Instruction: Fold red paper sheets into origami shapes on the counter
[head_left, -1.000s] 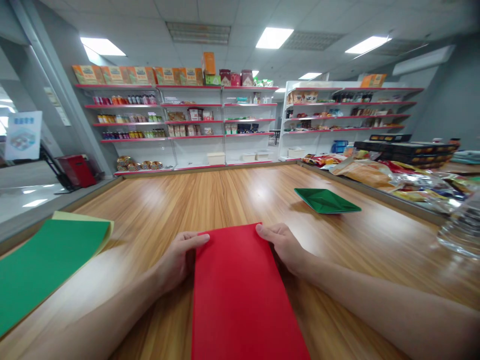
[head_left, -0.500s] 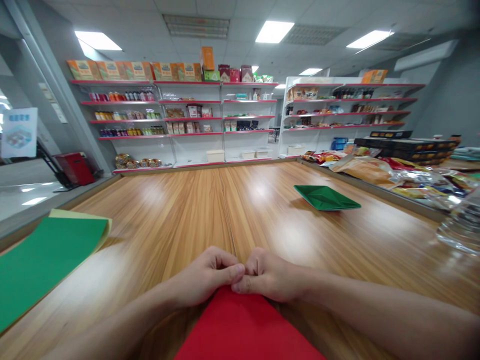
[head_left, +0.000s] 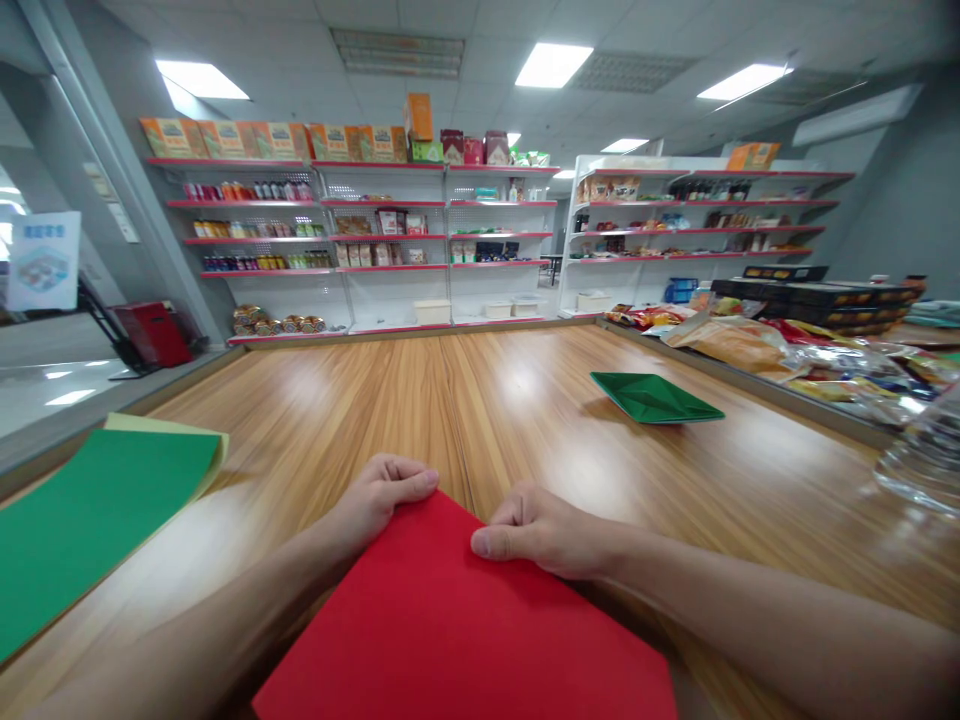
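Observation:
A sheet of red paper (head_left: pixel 472 630) slants up from the near edge of the view, its far corner raised towards the middle. My left hand (head_left: pixel 386 490) pinches that far corner between thumb and fingers. Along the paper's right edge, my right hand (head_left: pixel 544 530) is closed, with the thumb on top and the fingers underneath. Whether the paper is folded below my hands cannot be seen. Farther off to the right lies a folded green paper piece (head_left: pixel 656 397), shaped like a shallow four-sided form.
Green paper sheets (head_left: pixel 105 500) over a yellowish one lie at the left of the wooden table (head_left: pixel 360 390). Snack bags (head_left: pixel 750 345) and black boxes (head_left: pixel 810 295) crowd the right side, with a clear plastic container (head_left: pixel 926 455) nearer. Stocked shelves (head_left: pixel 382 235) stand behind.
My hands have come apart; the left has moved up and left with the paper's corner. More of the red paper now shows, lifted and spread wider. The view has shifted slightly.

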